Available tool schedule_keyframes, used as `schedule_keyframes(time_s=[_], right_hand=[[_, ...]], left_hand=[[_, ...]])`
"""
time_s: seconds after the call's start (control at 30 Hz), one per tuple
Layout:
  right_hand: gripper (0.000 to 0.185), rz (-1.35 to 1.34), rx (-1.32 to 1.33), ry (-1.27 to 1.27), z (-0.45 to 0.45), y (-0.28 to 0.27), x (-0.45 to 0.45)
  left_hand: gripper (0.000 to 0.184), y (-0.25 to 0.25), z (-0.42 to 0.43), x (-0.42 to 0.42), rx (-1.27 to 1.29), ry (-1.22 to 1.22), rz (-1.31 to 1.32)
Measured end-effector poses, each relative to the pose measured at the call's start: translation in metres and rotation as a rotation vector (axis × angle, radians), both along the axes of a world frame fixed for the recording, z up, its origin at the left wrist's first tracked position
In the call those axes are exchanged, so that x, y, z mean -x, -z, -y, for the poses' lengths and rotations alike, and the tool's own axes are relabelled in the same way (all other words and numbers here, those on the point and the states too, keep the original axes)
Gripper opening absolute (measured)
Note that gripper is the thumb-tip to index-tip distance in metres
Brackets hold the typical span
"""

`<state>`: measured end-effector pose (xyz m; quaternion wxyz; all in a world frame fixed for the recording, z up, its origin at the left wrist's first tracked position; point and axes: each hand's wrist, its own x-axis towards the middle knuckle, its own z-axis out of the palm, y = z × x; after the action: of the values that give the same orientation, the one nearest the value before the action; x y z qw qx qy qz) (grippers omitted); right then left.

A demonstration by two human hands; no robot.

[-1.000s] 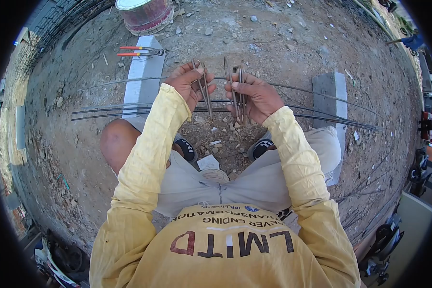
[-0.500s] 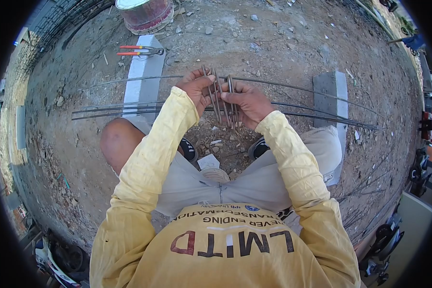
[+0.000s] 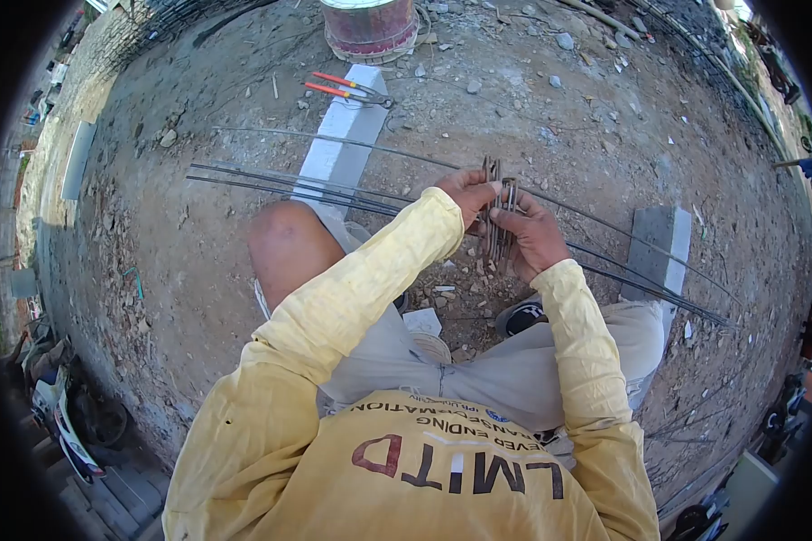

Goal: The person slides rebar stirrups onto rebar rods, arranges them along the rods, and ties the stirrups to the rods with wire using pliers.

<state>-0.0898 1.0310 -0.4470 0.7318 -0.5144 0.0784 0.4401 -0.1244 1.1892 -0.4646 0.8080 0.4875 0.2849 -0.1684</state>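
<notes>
Several bent metal pieces (image 3: 497, 216) stand close together between my two hands, over the long thin rods. My left hand (image 3: 467, 197) is closed on their left side. On their right side my right hand (image 3: 530, 236) grips them with thumb and fingers. Parts of the pieces are hidden behind the fingers. Long dark rods (image 3: 271, 184) run across two pale blocks, passing under and behind both hands.
The left block (image 3: 336, 149) carries red-handled pincers (image 3: 347, 90) near its far end. The right block (image 3: 656, 245) is beside my right knee. A reddish bucket (image 3: 370, 32) stands at the top. White scraps (image 3: 422, 321) and stones lie on the dirt.
The view has turned, and the surroundings have shifted. My hands, first apart with metal pieces in each, have come together, and the pieces are now gathered in one closer bunch.
</notes>
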Motion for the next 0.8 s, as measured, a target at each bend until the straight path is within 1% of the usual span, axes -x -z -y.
schedule_keyframes(time_s=[0.03,0.1,0.17,0.27,0.3,0.33,0.37,0.4,0.5,0.57,0.63,0.7,0.73,0.8], right_hand=[[0.029,0.007,-0.025,0.015,-0.001,0.002,0.001],[0.028,0.019,-0.069,0.051,-0.003,0.009,0.003],[0.026,0.034,-0.055,0.046,-0.005,-0.001,0.006],[0.025,0.058,-0.001,-0.013,-0.006,-0.009,0.006],[0.025,0.067,0.022,-0.039,-0.007,-0.010,0.007],[0.024,0.092,0.037,0.012,-0.011,-0.008,0.009],[0.024,0.109,0.050,-0.006,-0.014,-0.009,0.009],[0.024,0.126,0.068,-0.015,-0.015,-0.011,0.010],[0.022,0.184,0.112,-0.032,-0.012,-0.011,0.009],[0.020,0.256,0.131,-0.026,-0.006,0.004,0.004],[0.021,0.293,0.193,-0.009,-0.008,0.001,0.004],[0.021,0.332,0.228,-0.012,-0.004,0.005,0.000],[0.021,0.326,0.237,-0.019,0.000,0.003,-0.004],[0.022,0.310,0.243,-0.045,0.003,-0.003,-0.008]], left_hand=[[0.030,0.005,0.007,0.003,0.036,-0.021,0.000],[0.027,0.020,0.015,0.006,0.010,0.064,0.011],[0.028,0.046,0.029,0.008,0.066,-0.030,0.075],[0.027,0.014,0.026,0.017,-0.006,-0.145,0.065],[0.026,0.006,0.022,0.018,-0.080,-0.128,0.064],[0.025,0.000,0.018,0.019,-0.151,-0.107,0.061],[0.025,-0.004,0.017,0.019,-0.219,-0.079,0.057],[0.024,-0.006,0.013,0.017,-0.229,-0.029,0.010],[0.022,0.015,0.015,0.014,-0.067,-0.126,0.111],[0.017,0.021,0.018,0.013,0.213,-0.208,0.090],[0.019,0.006,0.013,0.016,0.200,-0.154,0.087],[0.018,-0.006,0.009,0.016,0.130,-0.120,-0.021],[0.017,-0.006,0.007,0.015,0.148,-0.094,-0.044],[0.018,-0.004,0.008,0.012,0.141,-0.116,-0.045]])
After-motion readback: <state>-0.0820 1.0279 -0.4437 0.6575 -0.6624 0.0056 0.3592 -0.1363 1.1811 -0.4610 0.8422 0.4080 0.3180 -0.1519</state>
